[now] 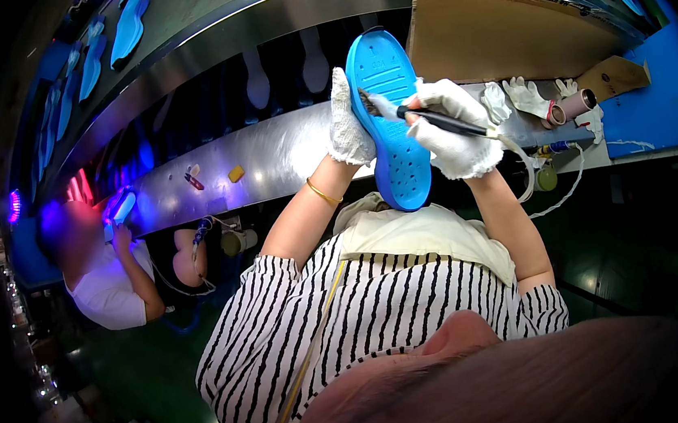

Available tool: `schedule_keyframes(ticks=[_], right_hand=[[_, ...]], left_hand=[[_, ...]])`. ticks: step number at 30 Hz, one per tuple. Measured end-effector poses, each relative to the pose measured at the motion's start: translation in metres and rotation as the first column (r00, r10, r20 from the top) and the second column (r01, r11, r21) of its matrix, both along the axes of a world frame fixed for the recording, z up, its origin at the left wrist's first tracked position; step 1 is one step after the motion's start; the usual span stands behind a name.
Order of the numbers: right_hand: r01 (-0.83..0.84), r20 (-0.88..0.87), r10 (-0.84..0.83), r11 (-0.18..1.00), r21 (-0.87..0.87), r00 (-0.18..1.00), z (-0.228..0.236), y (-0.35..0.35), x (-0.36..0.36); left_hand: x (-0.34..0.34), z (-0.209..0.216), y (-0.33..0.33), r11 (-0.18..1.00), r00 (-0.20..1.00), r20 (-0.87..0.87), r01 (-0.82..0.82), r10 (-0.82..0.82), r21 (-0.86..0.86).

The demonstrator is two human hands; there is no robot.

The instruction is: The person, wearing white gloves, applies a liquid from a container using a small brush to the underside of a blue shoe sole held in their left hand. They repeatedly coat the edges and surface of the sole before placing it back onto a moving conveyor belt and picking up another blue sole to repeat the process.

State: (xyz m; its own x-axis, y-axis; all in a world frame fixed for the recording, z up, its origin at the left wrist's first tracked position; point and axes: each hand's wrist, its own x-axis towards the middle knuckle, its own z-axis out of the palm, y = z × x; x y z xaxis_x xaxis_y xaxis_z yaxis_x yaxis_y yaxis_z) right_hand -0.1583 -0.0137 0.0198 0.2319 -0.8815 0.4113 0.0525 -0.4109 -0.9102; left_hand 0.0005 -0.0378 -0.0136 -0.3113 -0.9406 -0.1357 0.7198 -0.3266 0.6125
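A bright blue shoe sole [406, 174] is held up in front of me, its long side nearly upright. My left hand [348, 129], in a white knit glove, grips it along the left edge, thumb side toward the top. In my gloved right hand [462, 138] is a black-handled brush [451, 124], held like a pen. Its bristles meet the inner face of the sole near the left rim. A pale tube runs down from the brush's rear end beside my right wrist. My left fingers behind the sole are hidden.
A metal ledge [268, 149] crosses behind the sole, with a yellow block [236, 173] on it. Loose white gloves [526, 98] and a thread spool [582, 104] lie at right, near a cardboard sheet [493, 33]. More blue soles [129, 28] ride the upper belt. A co-worker [108, 274] sits at left.
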Motion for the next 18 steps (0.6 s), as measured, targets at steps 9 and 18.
schedule_keyframes(ticks=[9, 18], right_hand=[[-0.019, -0.068, 0.029, 0.99, 0.143, 0.997, -0.019, 0.027, -0.012], [-0.135, 0.179, 0.072, 0.918, 0.372, 0.981, -0.033, 0.039, -0.013]], left_hand=[[0.02, 0.006, 0.015, 0.996, 0.996, 0.034, 0.087, -0.088, 0.027], [0.013, -0.034, 0.023, 0.992, 0.982, 0.138, 0.127, -0.126, -0.002]])
